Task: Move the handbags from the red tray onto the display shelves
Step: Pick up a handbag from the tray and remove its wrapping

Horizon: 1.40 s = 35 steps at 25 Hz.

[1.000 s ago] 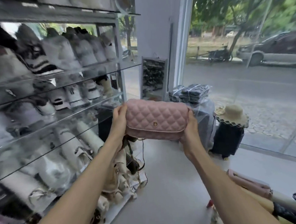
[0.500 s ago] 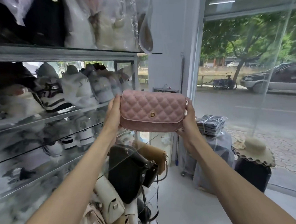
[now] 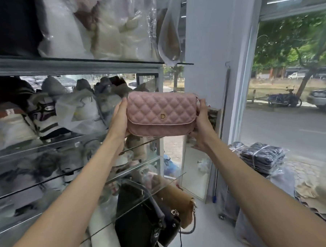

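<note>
Glass display shelves (image 3: 61, 65) fill the left of the frame, crowded with plastic-wrapped bags. A white pillar (image 3: 211, 45) rises at upper centre, and a shop window (image 3: 299, 116) on the right looks onto a street. At lower centre, a black handbag (image 3: 137, 219) and a tan handbag (image 3: 178, 198) show beneath a glass shelf. Bundled dark goods (image 3: 262, 156) sit at the right.

The pink quilted handbag (image 3: 161, 116) is at centre frame, upright, flap toward the camera, by the middle shelf's right end. The left hand (image 3: 118, 122) grips its left end. The right hand (image 3: 202, 127) clasps its right end and lower corner.
</note>
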Tool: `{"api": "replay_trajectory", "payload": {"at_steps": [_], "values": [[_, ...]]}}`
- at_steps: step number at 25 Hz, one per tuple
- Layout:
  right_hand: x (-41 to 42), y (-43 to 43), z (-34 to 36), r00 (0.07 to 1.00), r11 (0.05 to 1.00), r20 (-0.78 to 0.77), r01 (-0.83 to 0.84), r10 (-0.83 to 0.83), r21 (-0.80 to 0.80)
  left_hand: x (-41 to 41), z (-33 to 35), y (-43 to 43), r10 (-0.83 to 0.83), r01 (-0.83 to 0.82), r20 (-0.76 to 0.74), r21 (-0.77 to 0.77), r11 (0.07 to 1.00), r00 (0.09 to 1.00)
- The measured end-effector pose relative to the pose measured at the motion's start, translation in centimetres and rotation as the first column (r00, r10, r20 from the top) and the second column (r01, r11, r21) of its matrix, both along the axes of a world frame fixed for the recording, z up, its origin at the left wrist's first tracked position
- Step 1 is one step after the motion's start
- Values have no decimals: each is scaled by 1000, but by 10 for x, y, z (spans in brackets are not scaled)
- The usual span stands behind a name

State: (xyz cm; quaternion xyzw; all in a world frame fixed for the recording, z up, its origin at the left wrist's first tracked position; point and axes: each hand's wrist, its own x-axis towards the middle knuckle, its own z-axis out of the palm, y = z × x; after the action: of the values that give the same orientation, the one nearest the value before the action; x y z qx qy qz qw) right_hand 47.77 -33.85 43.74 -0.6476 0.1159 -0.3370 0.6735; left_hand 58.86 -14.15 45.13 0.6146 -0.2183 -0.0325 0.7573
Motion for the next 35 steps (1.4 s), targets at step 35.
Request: {"api": "replay_trajectory", "payload": {"at_steps": [35], "values": [[76,-59,-16,996,998,-90,28,-24,51,19,-7,-62,436,-440,107,15,898,893]]}}
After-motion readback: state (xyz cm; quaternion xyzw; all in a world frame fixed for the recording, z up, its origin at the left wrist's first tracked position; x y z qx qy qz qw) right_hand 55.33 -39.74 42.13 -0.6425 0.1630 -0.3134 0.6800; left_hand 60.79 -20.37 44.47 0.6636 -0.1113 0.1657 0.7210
